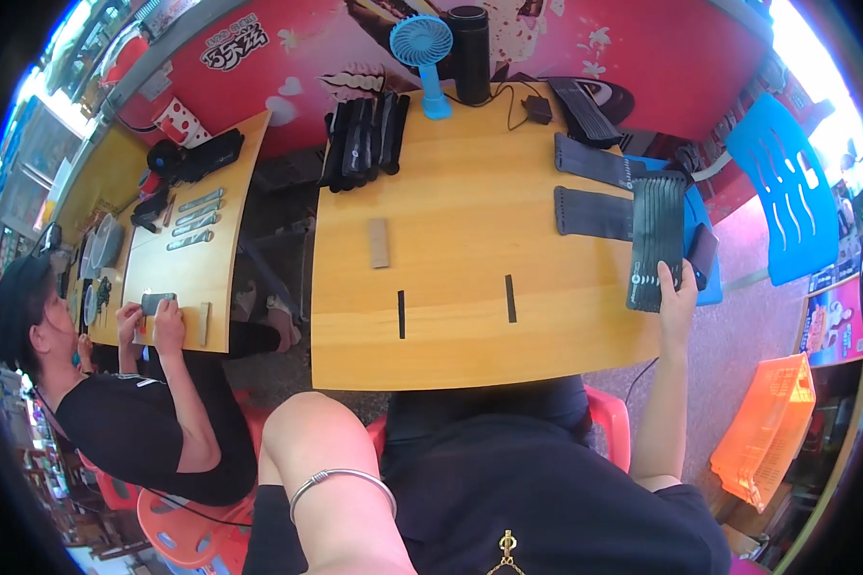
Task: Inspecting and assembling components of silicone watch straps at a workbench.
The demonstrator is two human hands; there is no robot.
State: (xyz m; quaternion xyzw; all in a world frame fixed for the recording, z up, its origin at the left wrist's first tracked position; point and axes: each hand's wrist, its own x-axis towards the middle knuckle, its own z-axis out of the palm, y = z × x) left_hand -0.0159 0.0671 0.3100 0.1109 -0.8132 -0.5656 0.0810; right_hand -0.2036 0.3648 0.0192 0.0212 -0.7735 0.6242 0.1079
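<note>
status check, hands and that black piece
Right hand gripping black ribbed piece at right edge of table. Left hand out of view. Two dark straps close on piece's left.

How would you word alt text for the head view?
The person's right hand holds a flat, ribbed black piece at the right edge of a light-brown wooden table. A light-blue plastic fan stands toward its far side; at the left, a co-worker in black holds a small dark rectangular piece.
</note>
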